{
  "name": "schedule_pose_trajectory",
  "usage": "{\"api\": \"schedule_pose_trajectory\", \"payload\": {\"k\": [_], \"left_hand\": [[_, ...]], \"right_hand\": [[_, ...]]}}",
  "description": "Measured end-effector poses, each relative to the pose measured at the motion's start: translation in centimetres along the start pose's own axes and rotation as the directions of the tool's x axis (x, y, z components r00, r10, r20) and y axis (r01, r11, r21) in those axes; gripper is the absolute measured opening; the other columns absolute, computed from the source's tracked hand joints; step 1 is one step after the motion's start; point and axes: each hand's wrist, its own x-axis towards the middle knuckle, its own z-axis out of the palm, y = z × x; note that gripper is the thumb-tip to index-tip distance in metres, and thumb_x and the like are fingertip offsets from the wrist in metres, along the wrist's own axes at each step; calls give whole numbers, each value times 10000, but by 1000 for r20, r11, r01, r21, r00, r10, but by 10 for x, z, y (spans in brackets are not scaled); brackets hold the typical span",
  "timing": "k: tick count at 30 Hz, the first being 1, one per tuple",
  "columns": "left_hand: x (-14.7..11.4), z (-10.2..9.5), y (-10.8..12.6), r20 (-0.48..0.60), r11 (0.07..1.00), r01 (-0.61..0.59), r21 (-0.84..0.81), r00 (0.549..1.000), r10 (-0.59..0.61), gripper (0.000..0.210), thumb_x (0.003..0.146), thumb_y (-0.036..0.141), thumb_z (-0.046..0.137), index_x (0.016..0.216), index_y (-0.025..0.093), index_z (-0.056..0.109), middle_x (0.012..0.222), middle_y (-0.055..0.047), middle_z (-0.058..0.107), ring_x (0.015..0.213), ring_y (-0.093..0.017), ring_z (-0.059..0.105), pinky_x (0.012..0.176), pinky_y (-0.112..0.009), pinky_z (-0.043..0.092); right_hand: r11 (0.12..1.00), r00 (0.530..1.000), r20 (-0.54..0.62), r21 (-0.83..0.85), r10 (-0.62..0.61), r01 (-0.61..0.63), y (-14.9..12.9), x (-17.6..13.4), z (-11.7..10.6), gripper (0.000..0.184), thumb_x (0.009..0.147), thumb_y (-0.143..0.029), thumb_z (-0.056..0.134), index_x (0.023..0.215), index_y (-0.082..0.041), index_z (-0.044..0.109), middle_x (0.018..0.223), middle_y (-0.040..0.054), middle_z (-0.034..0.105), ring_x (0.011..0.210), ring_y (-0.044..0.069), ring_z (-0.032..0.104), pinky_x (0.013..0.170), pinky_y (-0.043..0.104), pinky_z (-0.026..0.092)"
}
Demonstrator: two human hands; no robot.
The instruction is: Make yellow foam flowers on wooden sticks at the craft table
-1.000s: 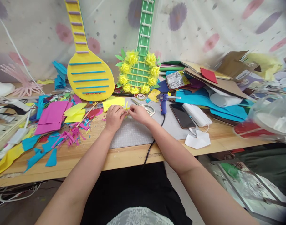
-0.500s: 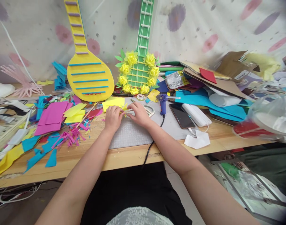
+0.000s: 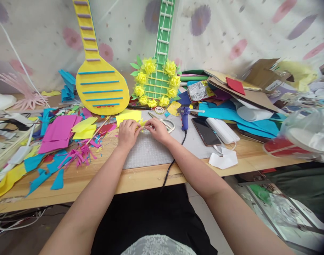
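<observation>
Between my two hands is a small piece of yellow paper (image 3: 143,123), pinched by the fingertips above a grey cutting mat (image 3: 148,152). My left hand (image 3: 128,134) is closed on its left end, and my right hand (image 3: 158,130) is closed on its right end; the fingers hide most of it. Right behind my right hand lie scissors (image 3: 168,124), partly covered. A larger yellow paper sheet (image 3: 128,115) rests just behind my left hand. To the right stands a blue glue gun (image 3: 184,118) with a glue stick in it.
A yellow paper guitar (image 3: 102,88) and a green one (image 3: 158,83) with yellow paper flowers lean at the back. Coloured paper scraps (image 3: 58,132) cover the left. A phone (image 3: 206,131), a white power bank (image 3: 222,130) and a bagged red container (image 3: 286,146) sit right. A black cord (image 3: 170,170) crosses the table edge.
Both hands stay in nearly the same spot. The fingers have shifted slightly, and the yellow paper between them shows a little more. Nothing else has moved.
</observation>
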Motion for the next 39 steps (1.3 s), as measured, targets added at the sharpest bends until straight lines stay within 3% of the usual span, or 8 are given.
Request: {"api": "schedule_pose_trajectory", "payload": {"k": [16, 23, 25, 27, 30, 33, 36, 39], "left_hand": [[-3, -3, -4, 73, 996, 19, -84, 997, -13, 97, 785, 256, 537, 815, 190, 601, 867, -66, 562, 877, -222, 477, 782, -356, 384], [0, -5, -1, -70, 999, 44, -3, 997, -44, 167, 823, 302, 488, 805, 223, 633, 850, -65, 539, 830, -210, 448, 733, -346, 355], [0, -5, -1, -84, 998, 54, 22, 995, -52, 194, 835, 322, 468, 807, 234, 638, 805, -58, 541, 796, -206, 446, 710, -347, 337], [0, -6, -1, -56, 999, 29, 24, 998, -28, 216, 847, 325, 446, 813, 233, 638, 764, -55, 552, 774, -205, 449, 694, -349, 324], [0, -5, -2, -10, 999, -38, -5, 999, 38, 231, 858, 311, 427, 823, 224, 638, 751, -55, 576, 769, -202, 462, 687, -344, 326], [1, -3, -2, 18, 991, -122, -52, 992, 123, 239, 863, 310, 419, 840, 220, 639, 764, -52, 583, 778, -193, 476, 692, -328, 344], [3, 0, 0, 37, 979, -181, -89, 982, 185, 241, 864, 315, 419, 851, 221, 641, 788, -49, 578, 787, -184, 480, 699, -316, 353], [6, 3, 0, 41, 974, -201, -104, 978, 206, 238, 862, 314, 424, 846, 227, 645, 802, -48, 566, 793, -177, 477, 710, -310, 358]], "right_hand": [[1000, 999, 34, -15, 8, -8, -3, -1, 0, 97, 795, -245, 548, 788, -173, 613, 793, 22, 598, 734, 117, 517, 681, 231, 374], [994, 989, 112, 37, 100, -105, -12, -5, 2, 174, 799, -340, 519, 834, -183, 585, 790, 4, 619, 697, 109, 532, 639, 226, 376], [979, 980, 69, 72, 184, -189, -16, -5, 0, 221, 793, -399, 514, 844, -190, 561, 762, -6, 608, 668, 107, 527, 633, 232, 385], [952, 955, -76, 131, 288, -277, -16, -2, -6, 292, 778, -474, 507, 860, -194, 525, 741, -11, 584, 658, 109, 521, 634, 242, 399], [872, 856, -247, 322, 454, -369, -8, 5, -17, 323, 771, -487, 504, 904, -196, 462, 860, 18, 571, 727, 110, 546, 671, 251, 436], [645, 805, 23, 586, 592, -491, 3, 12, -25, 388, 716, -400, 608, 985, -208, 404, 911, 27, 576, 730, 110, 594, 669, 257, 487], [414, 778, 319, 704, 542, -577, 7, 15, -28, 390, 709, -311, 644, 995, -203, 401, 854, 23, 614, 708, 113, 629, 688, 271, 521], [330, 776, 379, 746, 505, -579, 2, 15, -28, 393, 688, -258, 679, 971, -198, 413, 783, 9, 628, 677, 113, 643, 669, 265, 538]]}}
